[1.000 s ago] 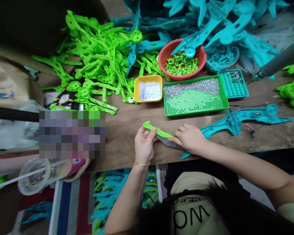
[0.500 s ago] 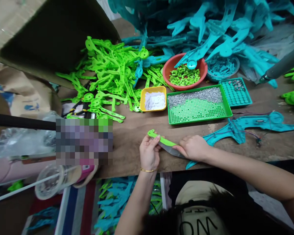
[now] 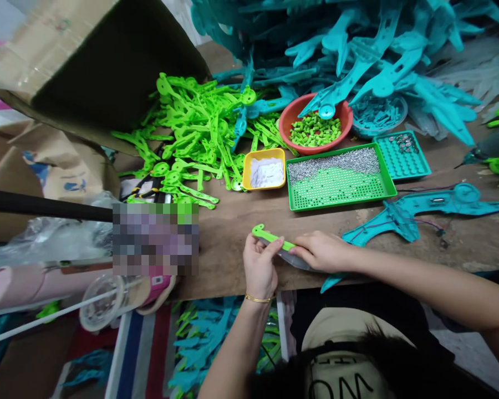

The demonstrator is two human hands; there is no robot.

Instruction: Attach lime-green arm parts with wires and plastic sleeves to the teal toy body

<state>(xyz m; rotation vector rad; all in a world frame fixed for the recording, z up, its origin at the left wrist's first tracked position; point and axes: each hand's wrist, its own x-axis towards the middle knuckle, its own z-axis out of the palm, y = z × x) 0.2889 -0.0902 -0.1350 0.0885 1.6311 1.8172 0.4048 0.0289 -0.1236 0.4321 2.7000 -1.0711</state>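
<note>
A long, narrow bright green plastic part point(image 3: 269, 236) with a hooked end is held between my two hands above the table's front. My left hand point(image 3: 261, 267) pinches it near the hooked end, thumb on top. The fingers of my right hand point(image 3: 322, 252) are closed over its other end. Beneath the green part shows a grey, blade-like piece point(image 3: 298, 260), partly covered by both hands. Under and beyond my right wrist lies a blue gun-shaped plastic shell point(image 3: 411, 213) with thin wires and a small metal piece in it.
Behind stand a yellow tray point(image 3: 246, 172) of white powder, a green tray point(image 3: 345, 202) of small metal pieces, a red bowl point(image 3: 289, 133) of green pieces and a blue tray point(image 3: 393, 163). Green parts point(image 3: 203, 124) and blue shells point(image 3: 382, 66) are heaped further back. A dark-tipped tool point(image 3: 488, 148) hangs right.
The view has shifted slightly, so most things appear further right. My right hand has slid a little toward my left along the green part, and less of the grey piece shows.
</note>
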